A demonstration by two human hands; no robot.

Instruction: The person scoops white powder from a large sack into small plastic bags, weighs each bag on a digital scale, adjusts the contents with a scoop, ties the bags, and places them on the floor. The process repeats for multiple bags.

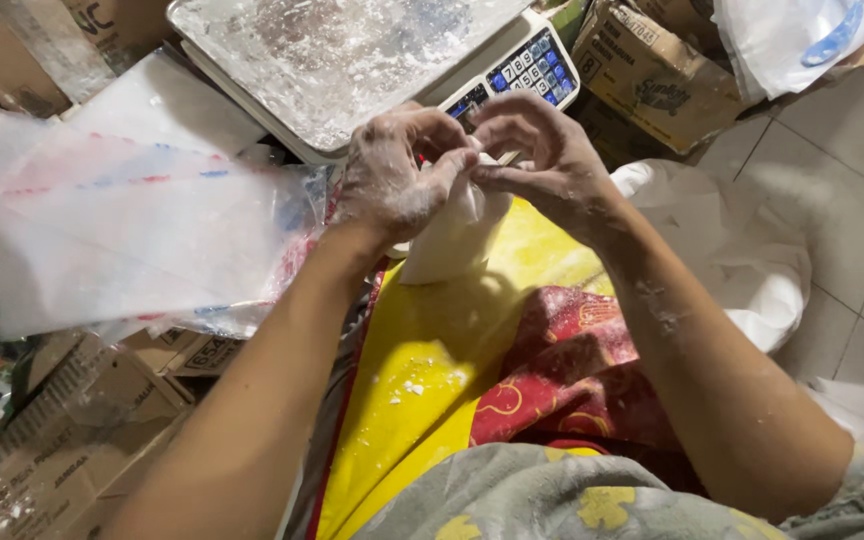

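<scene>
In the head view, both hands meet just in front of a weighing scale. The left hand [392, 180], dusted with white powder, pinches the top of a small white filled bag [452, 245] between thumb and fingers, closed on its gathered neck. The right hand [542, 160] curls over the same spot from the other side, its fingers also closed on the bag's top, so the two hands touch each other there. The bag hangs upright below them, its bottom resting on or just above a yellow cloth [432, 370] that lies across the person's lap; I cannot tell if it touches.

The digital scale [352, 60] sits right behind the hands, its metal pan coated with white powder and its blue keypad [532, 65] showing just above the knuckles. To the left lies a stack of clear plastic bags [132, 230] with red and blue stripes, resting on cardboard boxes [62, 440]. A red patterned cloth [572, 370] lies under the right forearm, beside the yellow one, which carries specks of powder. A large white sack [742, 250] lies to the right on a tiled floor [842, 180]. Another cardboard box [652, 70] stands at the upper right, near the scale.
</scene>
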